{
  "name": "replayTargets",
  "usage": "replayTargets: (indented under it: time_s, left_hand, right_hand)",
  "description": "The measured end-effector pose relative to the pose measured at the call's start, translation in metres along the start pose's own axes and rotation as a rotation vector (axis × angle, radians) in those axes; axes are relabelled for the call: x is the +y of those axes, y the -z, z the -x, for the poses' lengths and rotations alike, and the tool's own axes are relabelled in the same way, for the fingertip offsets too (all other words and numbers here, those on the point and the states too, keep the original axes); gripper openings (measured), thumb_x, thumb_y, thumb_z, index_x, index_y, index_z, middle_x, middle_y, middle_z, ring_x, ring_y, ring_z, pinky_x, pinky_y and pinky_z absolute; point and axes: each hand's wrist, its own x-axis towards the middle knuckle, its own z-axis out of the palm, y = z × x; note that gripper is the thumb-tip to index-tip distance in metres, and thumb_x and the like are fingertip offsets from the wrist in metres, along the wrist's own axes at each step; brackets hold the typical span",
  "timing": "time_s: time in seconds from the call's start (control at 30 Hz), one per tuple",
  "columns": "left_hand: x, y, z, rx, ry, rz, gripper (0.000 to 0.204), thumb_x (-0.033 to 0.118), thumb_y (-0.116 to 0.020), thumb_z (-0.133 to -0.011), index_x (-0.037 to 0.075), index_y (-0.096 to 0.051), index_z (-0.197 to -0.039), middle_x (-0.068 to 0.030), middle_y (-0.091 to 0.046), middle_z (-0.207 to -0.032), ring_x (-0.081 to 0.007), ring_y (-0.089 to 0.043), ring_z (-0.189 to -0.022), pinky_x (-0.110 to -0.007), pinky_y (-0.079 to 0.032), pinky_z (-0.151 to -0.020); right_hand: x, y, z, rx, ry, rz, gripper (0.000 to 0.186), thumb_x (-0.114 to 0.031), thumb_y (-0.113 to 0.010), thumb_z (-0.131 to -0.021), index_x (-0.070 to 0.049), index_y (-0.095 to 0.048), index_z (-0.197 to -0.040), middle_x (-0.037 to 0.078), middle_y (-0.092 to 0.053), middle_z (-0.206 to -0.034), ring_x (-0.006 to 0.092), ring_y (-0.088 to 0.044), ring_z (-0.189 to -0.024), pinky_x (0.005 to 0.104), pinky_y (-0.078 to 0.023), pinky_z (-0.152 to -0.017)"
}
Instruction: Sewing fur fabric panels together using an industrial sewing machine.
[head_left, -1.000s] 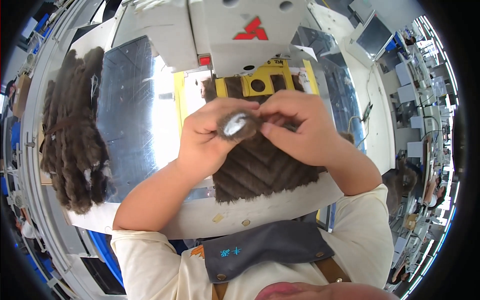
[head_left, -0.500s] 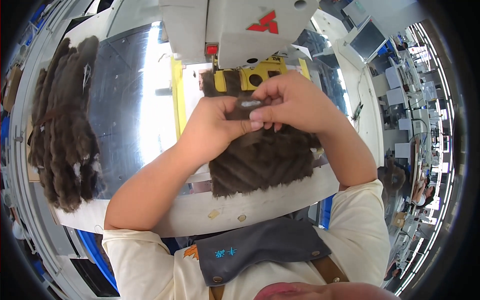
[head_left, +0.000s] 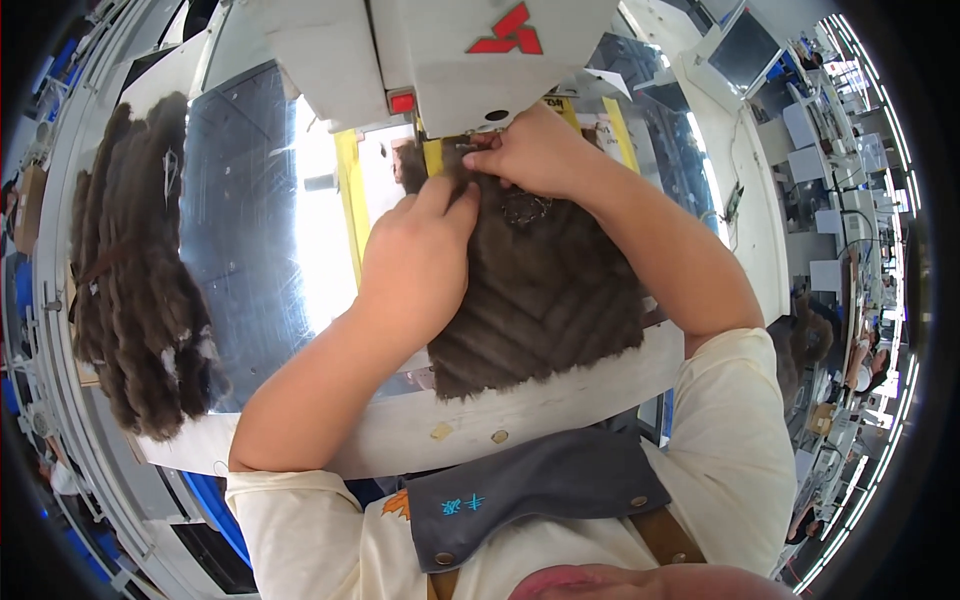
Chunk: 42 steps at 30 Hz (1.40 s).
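Dark-brown fur panel [head_left: 550, 300], chevron-ribbed, ragged lower edge; left hand [head_left: 418, 250], right hand [head_left: 540, 152] atop, grip unclear.

- white worktable [head_left: 600, 390], its pale front edge bowed by the lens, at six o'clock.
- a shiny, glassy-looking surface [head_left: 235, 230] set in it toward ten o'clock, with a blinding white glare along its inner side.
- pale metal rails [head_left: 55, 310] running up the rim around nine o'clock.
- a brown cardboard box [head_left: 33, 192] just past nine.
- something blue [head_left: 215, 510], low down near eight.
- a dark-screened monitor [head_left: 742, 52] between one and two.
- cluttered workstations with white box-like shapes [head_left: 826, 275] around three.
- bright strip lights [head_left: 850, 55] curving from two to four.
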Motion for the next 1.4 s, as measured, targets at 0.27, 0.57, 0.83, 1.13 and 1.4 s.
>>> replayTargets:
  time_s: [0.27, 0.57, 0.83, 1.13, 1.4]
  left_hand:
    - [-0.001, -0.001, -0.007, 0.059, -0.210, -0.169, 0.064, 0.008, -0.075, -0.075, 0.003, -0.059, -0.137, -0.0117, -0.065, -0.139, -0.0273, -0.069, -0.097, -0.039, -0.056, -0.082]
    - [-0.008, -0.008, -0.037, 0.156, -0.351, -0.450, 0.017, 0.011, -0.062, -0.085, 0.007, -0.064, -0.101, -0.0107, -0.073, -0.122, -0.0221, -0.070, -0.074, -0.036, -0.057, -0.062]
    - [-0.011, -0.007, -0.046, 0.084, -0.334, -0.446, 0.017, 0.004, -0.061, -0.083, 0.006, -0.061, -0.100, -0.0168, -0.069, -0.131, -0.0300, -0.074, -0.085, -0.038, -0.060, -0.065]
    - [-0.013, -0.002, -0.048, 0.081, -0.398, -0.381, 0.018, 0.005, -0.061, -0.082, 0.006, -0.060, -0.100, -0.0215, -0.068, -0.130, -0.0321, -0.074, -0.085, -0.039, -0.059, -0.065]
    - [-0.012, -0.005, -0.046, 0.066, -0.340, -0.353, 0.019, 0.005, -0.060, -0.083, 0.006, -0.059, -0.101, -0.0235, -0.068, -0.129, -0.0330, -0.074, -0.080, -0.041, -0.059, -0.064]
  right_hand:
    - [0.015, -0.004, -0.009, 0.122, 0.099, 0.034, 0.029, -0.022, -0.081, -0.075, -0.001, -0.071, -0.092, 0.014, -0.073, -0.084, 0.0380, -0.069, -0.086, 0.0456, -0.055, -0.077]
    - [0.030, 0.001, -0.024, 0.062, -0.001, -0.015, 0.028, -0.025, -0.081, -0.072, -0.001, -0.073, -0.083, 0.015, -0.073, -0.074, 0.0310, -0.074, -0.073, 0.0403, -0.058, -0.069]
    - [0.006, 0.026, -0.023, -0.231, -0.394, -0.226, 0.017, -0.010, -0.072, -0.085, -0.001, -0.066, -0.099, 0.008, -0.068, -0.071, 0.0184, -0.069, -0.059, 0.0342, -0.053, -0.049]
    - [0.003, 0.025, -0.024, -0.184, -0.426, -0.201, 0.014, -0.007, -0.068, -0.085, 0.001, -0.068, -0.095, 0.009, -0.068, -0.069, 0.0173, -0.069, -0.059, 0.0358, -0.053, -0.050]
    - [0.017, 0.005, -0.023, -0.043, -0.147, 0.100, 0.021, -0.007, -0.066, -0.078, -0.001, -0.072, -0.097, 0.018, -0.072, -0.084, 0.0389, -0.069, -0.077, 0.0458, -0.056, -0.070]
